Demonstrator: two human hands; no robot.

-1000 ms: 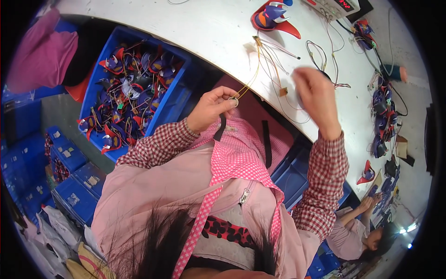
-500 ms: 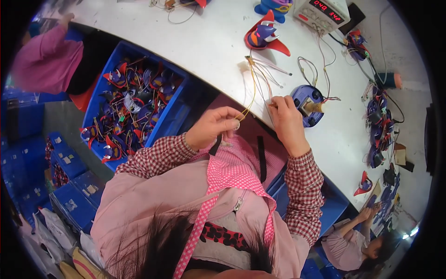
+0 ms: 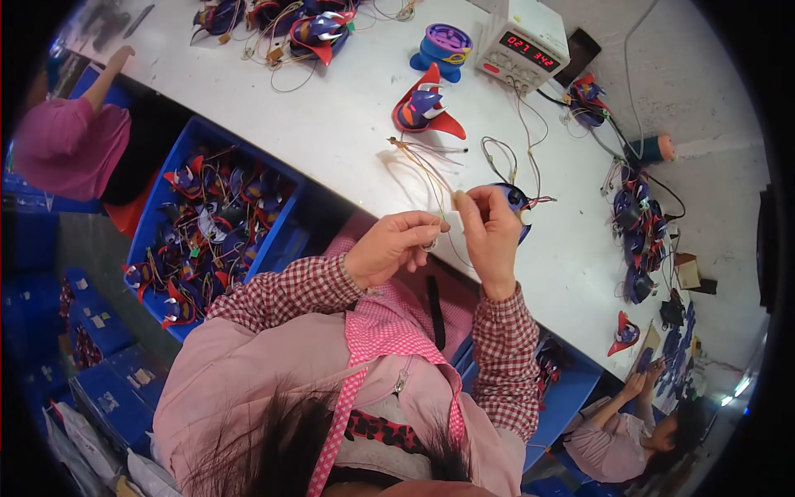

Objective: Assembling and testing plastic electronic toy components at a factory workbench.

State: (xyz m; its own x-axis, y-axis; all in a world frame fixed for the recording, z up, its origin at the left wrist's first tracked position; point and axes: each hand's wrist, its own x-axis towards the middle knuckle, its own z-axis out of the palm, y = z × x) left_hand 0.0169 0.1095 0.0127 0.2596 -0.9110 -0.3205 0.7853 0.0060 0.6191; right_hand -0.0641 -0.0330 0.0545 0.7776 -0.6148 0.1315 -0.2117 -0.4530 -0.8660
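My left hand (image 3: 396, 251) is closed, finger and thumb pinching a thin yellowish wire (image 3: 438, 199) over the table's front edge. Close on its right, my right hand (image 3: 490, 236) is closed too, thumb against fingers, at the strands of the same wire bundle; what exactly it grips is too small to make out. The wires trail back to a purple toy figure head (image 3: 424, 103) with white horns and a red collar, lying on the white table (image 3: 348, 149). A round purple device (image 3: 515, 197) with wires is partly hidden behind my right hand.
A power supply (image 3: 523, 45) with a lit red display stands at the back beside a blue-and-purple round part (image 3: 447, 50). Left of me, a blue bin (image 3: 286, 217) holds several toy heads. More heads (image 3: 638, 224) lie along the wall. Two people work nearby.
My right hand has come nearer my left and now covers much of the round purple device. The whole view has shifted, showing more toy heads at the far left. The red display reads differently.
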